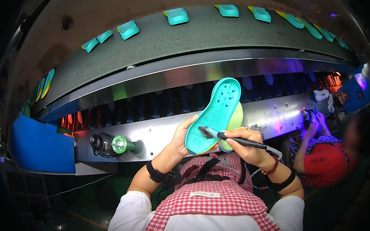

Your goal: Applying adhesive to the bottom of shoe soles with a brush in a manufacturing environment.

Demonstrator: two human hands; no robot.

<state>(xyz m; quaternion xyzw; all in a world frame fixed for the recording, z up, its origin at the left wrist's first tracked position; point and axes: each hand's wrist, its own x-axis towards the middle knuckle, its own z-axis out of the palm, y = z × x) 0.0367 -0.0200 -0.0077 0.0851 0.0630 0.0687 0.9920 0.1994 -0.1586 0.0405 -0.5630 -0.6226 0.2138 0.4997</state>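
A turquoise shoe sole with small holes near its far end is held tilted in front of my chest. My left hand grips it along its left edge, near the heel. In my right hand is a brush with a dark handle, its dark bristles touching the inner surface of the sole's heel. Behind the sole, partly hidden by it and by my right hand, shows a light green rounded thing whose kind I cannot make out.
A grey conveyor belt carries several turquoise soles beyond a metal rail. On the metal ledge stand a dark bottle and a green bottle. A blue panel is at left; a co-worker in red sits at right.
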